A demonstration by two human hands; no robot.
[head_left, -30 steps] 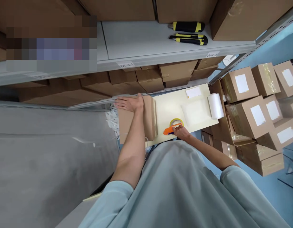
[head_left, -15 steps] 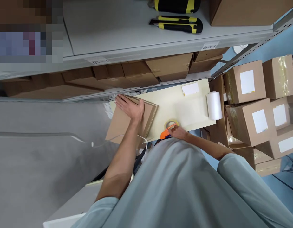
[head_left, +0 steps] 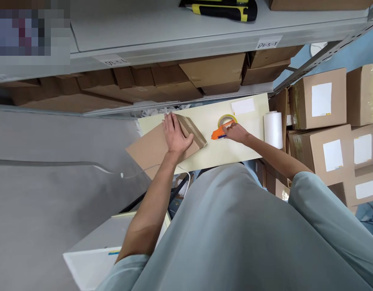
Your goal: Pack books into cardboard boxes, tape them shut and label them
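My left hand (head_left: 175, 135) lies flat, fingers stretched out, on top of a brown cardboard box (head_left: 150, 147) that sits turned at an angle on the left end of a cream worktable (head_left: 229, 147). My right hand (head_left: 236, 132) is closed round an orange tape dispenser (head_left: 220, 132) with a roll of clear tape (head_left: 227, 120), held just above the table a little to the right of the box's taped corner.
A white label (head_left: 242, 106) and a white roll (head_left: 273, 130) lie at the table's far end. Sealed boxes with white labels (head_left: 321, 99) are stacked on the right. A grey shelf (head_left: 162, 34) above holds a yellow-black utility knife (head_left: 223, 9); more cartons (head_left: 213, 70) sit beneath it.
The tape dispenser in my right hand has moved from the near table edge up toward the label. The box has turned and slid under my left hand.
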